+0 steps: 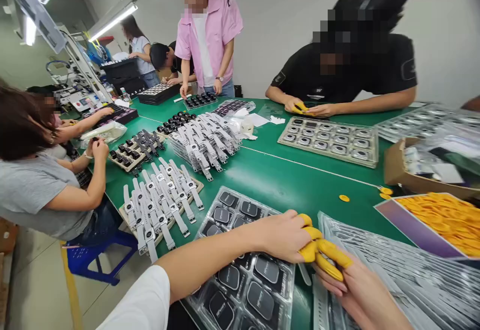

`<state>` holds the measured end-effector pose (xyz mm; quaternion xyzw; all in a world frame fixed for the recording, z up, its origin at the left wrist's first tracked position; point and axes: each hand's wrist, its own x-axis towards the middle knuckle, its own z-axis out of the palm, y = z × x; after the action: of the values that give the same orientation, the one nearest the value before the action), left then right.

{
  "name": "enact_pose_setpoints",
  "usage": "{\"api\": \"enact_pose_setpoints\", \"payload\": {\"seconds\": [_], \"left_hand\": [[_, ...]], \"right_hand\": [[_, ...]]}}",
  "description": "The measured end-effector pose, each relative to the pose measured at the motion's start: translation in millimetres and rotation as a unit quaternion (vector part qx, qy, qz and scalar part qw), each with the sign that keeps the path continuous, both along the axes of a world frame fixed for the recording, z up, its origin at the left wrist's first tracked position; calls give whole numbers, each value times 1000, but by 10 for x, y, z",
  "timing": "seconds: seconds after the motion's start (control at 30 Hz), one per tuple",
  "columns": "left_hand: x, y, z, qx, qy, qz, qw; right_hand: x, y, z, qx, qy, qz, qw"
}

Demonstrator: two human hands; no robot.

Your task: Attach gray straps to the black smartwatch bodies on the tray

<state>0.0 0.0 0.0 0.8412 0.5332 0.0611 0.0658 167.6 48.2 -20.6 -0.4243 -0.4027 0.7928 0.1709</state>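
In the head view, the left hand (283, 235) reaches over the tray (290, 292), knuckles up, and meets the right hand (350, 274), which pinches a small grey thing (330, 258) between them; I cannot tell if the left grips it

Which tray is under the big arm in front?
The clear tray of black, rounded-square pieces: the left arm crosses over it, while the other trays lie farther away.

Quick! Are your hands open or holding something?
Left hand: curled, but can't tell if it's holding anything.
Right hand: closed on a small greyish thing.
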Motion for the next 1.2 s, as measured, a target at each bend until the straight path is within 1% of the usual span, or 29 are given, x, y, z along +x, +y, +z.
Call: {"api": "enact_pose_setpoints", "payload": {"seconds": [0.07,0.1,0.17,0.27,0.33,0.4,0.43,0.5,0.57,0.63,0.7,0.77,0.87,0.93,0.97,1.0,1.07,1.13,1.17,1.2], "left_hand": [[2,-10,10,-4,0,-9,1000],[-5,-14,16,-8,-17,-4,1000],[-34,-19,25,-18,-82,19,996],[-93,-26,32,-24,-193,46,980],[-140,-40,55,-25,-244,59,968],[-219,-62,116,-26,-257,79,963],[-278,-74,163,-25,-248,97,964],[-442,-94,273,-21,-197,141,970],[-638,-106,368,-13,-110,175,978],[-816,-113,408,-24,-33,181,983],[-928,-115,385,-47,0,179,983],[-963,-103,319,-68,6,174,982],[-906,-56,219,-79,25,157,984],[-839,-23,193,-74,46,156,984],[-807,-15,196,-67,58,161,983],[-779,-16,208,-58,69,170,981],[-737,-52,247,-42,91,197,975],[-706,-128,285,-40,113,223,967],[-690,-174,297,-46,124,232,964],[-671,-218,304,-54,134,238,960]], "right_hand": [[-1,-17,8,-2,14,1,1000],[-2,-26,16,0,27,5,1000],[-12,-42,35,15,62,16,998],[-40,-39,53,60,104,17,993],[-52,-13,50,129,103,13,986],[-46,28,38,237,70,32,968],[-37,51,32,295,44,52,953],[-10,100,19,396,-10,94,913],[18,141,6,469,-66,122,873],[34,163,-3,520,-134,140,832],[33,157,0,554,-207,163,790],[19,126,22,572,-278,190,748],[-4,63,75,581,-366,226,691],[4,39,111,590,-393,236,664],[22,38,128,601,-397,227,656],[51,47,143,615,-398,204,649],[138,93,167,645,-405,125,636],[244,170,180,660,-427,47,616],[293,212,178,660,-441,25,607],[332,252,171,657,-455,20,601]]}}
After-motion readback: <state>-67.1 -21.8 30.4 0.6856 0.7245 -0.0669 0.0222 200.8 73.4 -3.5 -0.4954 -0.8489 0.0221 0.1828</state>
